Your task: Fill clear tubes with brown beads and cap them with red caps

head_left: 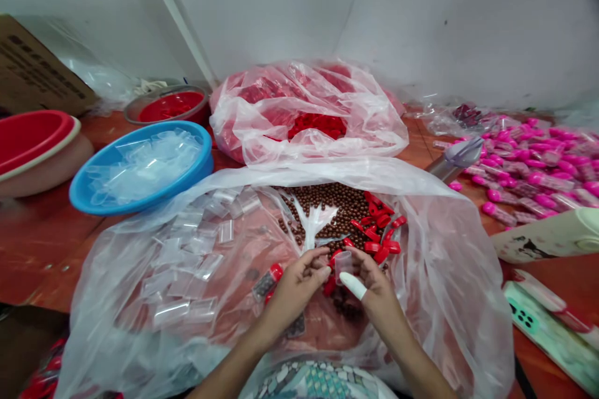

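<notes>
My right hand, with a white cover on its thumb, pinches a short clear plastic tube upright. Close to the tube's left side, my left hand has its fingers curled and thumb pressed in; whatever it may hold is hidden. Just beyond my hands lie many brown beads and a heap of red caps. Beside my left forearm rests a filled tube with a red cap. More clear tubes are scattered to the left on the plastic sheet.
A blue basin of clear plastic pieces stands at left, near red and white basins. Behind the sheet sits a bag of red pieces. Pink-capped tubes pile at right, above a white cylindrical object and a phone.
</notes>
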### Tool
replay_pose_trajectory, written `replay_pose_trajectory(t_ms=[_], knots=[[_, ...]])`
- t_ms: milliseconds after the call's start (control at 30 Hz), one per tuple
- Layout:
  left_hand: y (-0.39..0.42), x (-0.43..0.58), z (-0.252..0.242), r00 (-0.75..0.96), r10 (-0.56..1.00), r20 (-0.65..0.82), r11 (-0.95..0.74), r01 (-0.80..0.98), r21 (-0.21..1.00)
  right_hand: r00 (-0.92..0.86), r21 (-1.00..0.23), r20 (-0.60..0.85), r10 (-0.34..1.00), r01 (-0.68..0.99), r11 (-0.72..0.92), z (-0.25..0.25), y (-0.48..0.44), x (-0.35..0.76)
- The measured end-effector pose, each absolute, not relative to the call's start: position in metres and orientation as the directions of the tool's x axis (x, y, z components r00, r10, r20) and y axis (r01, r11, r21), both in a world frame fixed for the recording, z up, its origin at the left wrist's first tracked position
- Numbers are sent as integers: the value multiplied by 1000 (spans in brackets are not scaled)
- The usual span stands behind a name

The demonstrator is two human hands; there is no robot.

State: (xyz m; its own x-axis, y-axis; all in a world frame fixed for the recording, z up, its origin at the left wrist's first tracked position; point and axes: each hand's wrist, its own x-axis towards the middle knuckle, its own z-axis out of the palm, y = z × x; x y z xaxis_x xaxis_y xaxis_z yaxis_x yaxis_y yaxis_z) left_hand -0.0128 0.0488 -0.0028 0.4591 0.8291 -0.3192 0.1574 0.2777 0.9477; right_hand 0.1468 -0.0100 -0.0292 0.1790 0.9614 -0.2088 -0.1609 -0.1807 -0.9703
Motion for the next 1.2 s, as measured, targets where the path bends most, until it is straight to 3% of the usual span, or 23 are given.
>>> replay_pose_trajectory(t_ms=[200, 400, 500, 600, 700, 1200], knots=[[50, 0, -4, 512, 807, -295, 264, 134, 955, 142, -964, -193, 971, -209, -161, -36, -5, 146], [88, -1, -13, 411, 861, -300, 267, 137, 954, 281, -981, -194, 940, -24, -195, -35, -7, 160], [122, -3, -20, 338, 903, -266, 159, 311, 937, 296, -976, -192, 936, 41, -214, -28, -11, 175], [149, 0, -25, 344, 922, -177, -68, 593, 802, 312, -974, -159, 937, 106, -201, -26, -17, 183], [164, 8, -27, 363, 918, -160, -149, 690, 709, 324, -971, -127, 937, 151, -184, -27, -22, 186], [182, 41, -48, 460, 802, -380, 47, 586, 809, 189, -939, -25, 982, 333, -88, -39, -21, 186]])
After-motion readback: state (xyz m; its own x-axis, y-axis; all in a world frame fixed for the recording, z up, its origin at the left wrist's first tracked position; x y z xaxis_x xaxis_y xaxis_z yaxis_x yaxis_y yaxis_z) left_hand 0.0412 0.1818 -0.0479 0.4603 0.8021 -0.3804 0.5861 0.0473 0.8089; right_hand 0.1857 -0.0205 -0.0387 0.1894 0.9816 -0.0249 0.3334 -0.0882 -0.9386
